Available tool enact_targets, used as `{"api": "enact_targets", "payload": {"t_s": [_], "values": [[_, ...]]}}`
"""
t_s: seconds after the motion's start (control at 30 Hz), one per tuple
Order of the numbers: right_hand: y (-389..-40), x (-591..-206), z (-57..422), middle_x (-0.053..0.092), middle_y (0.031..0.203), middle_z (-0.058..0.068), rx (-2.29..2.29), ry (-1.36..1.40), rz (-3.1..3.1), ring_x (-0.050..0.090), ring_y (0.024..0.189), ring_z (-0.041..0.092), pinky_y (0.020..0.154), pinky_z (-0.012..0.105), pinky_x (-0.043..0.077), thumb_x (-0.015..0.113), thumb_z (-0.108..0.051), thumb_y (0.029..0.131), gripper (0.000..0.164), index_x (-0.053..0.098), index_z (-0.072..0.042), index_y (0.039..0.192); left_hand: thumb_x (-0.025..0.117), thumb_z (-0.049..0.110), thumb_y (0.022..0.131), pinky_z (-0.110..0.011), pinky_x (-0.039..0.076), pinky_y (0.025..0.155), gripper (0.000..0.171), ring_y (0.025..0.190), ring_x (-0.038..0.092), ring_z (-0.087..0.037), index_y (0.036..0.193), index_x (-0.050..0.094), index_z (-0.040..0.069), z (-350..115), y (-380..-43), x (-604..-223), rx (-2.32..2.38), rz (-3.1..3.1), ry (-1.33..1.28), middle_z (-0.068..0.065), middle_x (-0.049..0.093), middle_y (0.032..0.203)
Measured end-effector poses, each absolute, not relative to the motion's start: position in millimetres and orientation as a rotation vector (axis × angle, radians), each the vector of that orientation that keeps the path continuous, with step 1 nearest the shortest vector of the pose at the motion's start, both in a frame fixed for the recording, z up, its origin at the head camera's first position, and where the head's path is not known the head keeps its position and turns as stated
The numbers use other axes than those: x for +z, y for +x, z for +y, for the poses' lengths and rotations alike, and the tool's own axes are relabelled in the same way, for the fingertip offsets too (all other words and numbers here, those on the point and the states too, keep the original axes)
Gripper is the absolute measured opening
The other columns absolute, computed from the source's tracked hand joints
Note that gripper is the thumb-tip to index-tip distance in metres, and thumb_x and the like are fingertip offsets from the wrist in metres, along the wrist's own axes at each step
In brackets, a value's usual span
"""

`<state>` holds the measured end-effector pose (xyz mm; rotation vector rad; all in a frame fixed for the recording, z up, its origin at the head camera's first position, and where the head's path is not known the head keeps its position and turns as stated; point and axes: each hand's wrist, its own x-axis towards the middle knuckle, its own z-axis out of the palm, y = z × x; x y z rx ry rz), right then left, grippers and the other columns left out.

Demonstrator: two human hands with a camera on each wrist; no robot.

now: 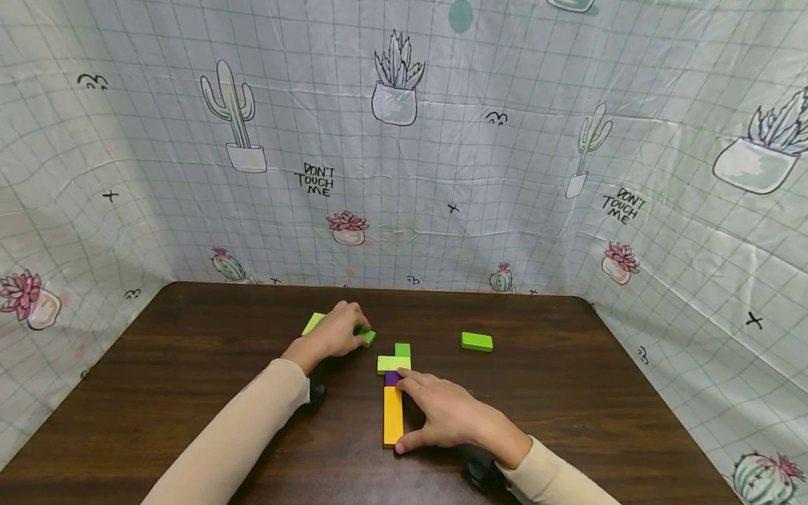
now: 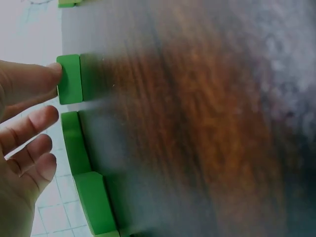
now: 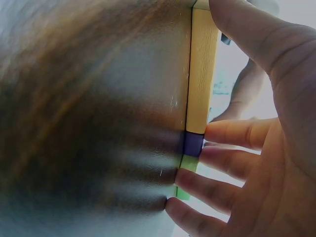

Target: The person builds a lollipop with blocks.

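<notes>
A cactus-print cloth backs the dark wooden table (image 1: 189,393). The right hand (image 1: 445,414) lies open, fingers straight against the orange block (image 1: 393,415) and purple block (image 1: 391,379). The left hand (image 1: 334,331) curls over a green block (image 1: 368,337) farther back.

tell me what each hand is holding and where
Left hand grips a green block at its end; right hand presses the yellow block's side.
</notes>
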<state>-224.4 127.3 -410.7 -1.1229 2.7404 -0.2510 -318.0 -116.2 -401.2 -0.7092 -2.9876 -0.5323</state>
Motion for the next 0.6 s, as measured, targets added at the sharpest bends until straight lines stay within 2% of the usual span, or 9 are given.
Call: {"api": "enact_targets", "payload": {"t_s": [0.3,0.6], "values": [[-225.0,-411.1,127.0,0.029,0.154,0.003,-0.248,-1.118,2.741,0.041,0.133,0.025,0.100,0.045,0.042,0.058,-0.079,0.071,0.097,0.042,-0.015,0.142,0.074,0.021,0.085,-0.036,0.048,0.081,0.024,0.089,0.055,-0.020,0.105,0.071,0.008,-109.5,-317.5,-402.7,-0.656,-3.016,-0.686,-0.004,0.056,0.098],[-223.5,-411.4,128.1,0.030,0.153,0.003,-0.250,-1.135,2.749,0.042,0.132,0.025,0.099,0.044,0.042,0.058,-0.079,0.071,0.095,0.044,-0.015,0.140,0.072,0.022,0.086,-0.038,0.049,0.086,0.025,0.098,0.059,-0.022,0.107,0.069,0.008,-101.5,-316.5,-405.0,-0.759,-3.040,-0.689,-0.006,0.062,0.107]]}}
